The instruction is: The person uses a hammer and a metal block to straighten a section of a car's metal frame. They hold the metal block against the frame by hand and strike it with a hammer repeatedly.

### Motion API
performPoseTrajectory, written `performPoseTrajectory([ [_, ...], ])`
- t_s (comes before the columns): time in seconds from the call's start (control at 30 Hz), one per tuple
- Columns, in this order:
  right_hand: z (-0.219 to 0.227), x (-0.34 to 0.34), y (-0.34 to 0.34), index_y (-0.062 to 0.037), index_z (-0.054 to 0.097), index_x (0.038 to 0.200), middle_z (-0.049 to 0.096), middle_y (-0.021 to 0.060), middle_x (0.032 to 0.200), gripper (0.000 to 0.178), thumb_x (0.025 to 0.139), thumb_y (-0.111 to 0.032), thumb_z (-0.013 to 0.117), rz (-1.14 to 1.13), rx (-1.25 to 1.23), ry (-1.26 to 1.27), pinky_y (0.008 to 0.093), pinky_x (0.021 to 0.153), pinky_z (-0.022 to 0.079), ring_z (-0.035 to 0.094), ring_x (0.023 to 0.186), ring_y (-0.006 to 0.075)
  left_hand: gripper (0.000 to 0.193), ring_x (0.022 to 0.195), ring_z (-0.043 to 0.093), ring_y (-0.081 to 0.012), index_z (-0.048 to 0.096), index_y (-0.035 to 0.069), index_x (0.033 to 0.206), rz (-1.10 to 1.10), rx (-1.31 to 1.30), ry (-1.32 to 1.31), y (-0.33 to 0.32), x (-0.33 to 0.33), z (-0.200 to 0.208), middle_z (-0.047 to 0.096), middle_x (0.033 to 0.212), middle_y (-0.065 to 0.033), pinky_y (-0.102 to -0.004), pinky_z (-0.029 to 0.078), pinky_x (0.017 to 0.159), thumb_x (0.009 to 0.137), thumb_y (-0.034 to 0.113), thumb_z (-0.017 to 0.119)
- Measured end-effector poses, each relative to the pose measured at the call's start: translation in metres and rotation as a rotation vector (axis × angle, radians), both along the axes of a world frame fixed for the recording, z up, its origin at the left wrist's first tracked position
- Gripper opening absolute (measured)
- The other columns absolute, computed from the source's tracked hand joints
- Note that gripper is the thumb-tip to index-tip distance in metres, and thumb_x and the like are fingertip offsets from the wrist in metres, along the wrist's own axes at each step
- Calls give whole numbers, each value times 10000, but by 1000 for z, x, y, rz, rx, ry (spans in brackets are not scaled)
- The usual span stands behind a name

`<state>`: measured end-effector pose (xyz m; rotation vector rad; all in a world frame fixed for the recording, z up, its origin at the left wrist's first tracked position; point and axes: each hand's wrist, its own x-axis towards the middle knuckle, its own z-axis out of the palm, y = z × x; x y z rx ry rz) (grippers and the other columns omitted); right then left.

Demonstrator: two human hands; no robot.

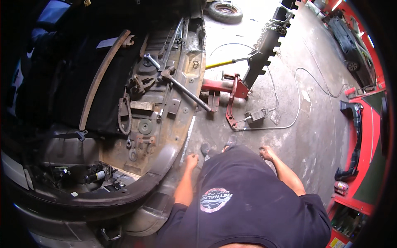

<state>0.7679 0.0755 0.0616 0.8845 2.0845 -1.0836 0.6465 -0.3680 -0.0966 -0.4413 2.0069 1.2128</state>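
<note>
Beside the car body's rusty sill [169, 138], my left hand [192, 160] hangs with its fingers curled in. Whatever it holds, if anything, is hidden. A pale narrow strip [188, 138] runs along the floor just beyond that hand. On my other side, my right hand [267, 153] hangs over the concrete, fingers loosely bent and a little apart, with nothing visible in them. Within reach on the bare car floor lie a long-handled hammer [188, 91], a rusty clamp [142, 84], a chain [129, 115] and a wooden block [142, 106].
Ahead stands a red pulling frame [238, 97] with a notched black post [264, 47], wrapped in chain, and a yellow ram [219, 64]. A foot pump [256, 115] and its hose lie on the floor. A black bumper [355, 136] leans at right; a tire [225, 11] lies far ahead.
</note>
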Motion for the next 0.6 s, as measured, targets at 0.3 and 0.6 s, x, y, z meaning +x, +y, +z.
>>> performPoseTrajectory([
  [0.3, -16, 4, 6, 1, 588, 1279, 722, 170, 887, 441, 854, -85, 512, -78, -10, -13, 346, 585, 570, 715, 723, 234, 282, 629, 681, -210, 679, -53, 1079, 19, 22, -57, 0, 34, 13, 728, 778, -160, -358, 515, 570, 936, 158, 558],
  [0.6, -8, -50, 12, -31, 619, 1253, 733, 158, 915, 438, 832, -74, 505, 91, -70, 248, 346, 662, 571, 717, 733, 209, 288, 607, 654, -196, 637, 11, 1169, 152, -55, -108, -17, 27, 35, 733, 874, -143, -345, 497, 498, 968, 170, 506],
])
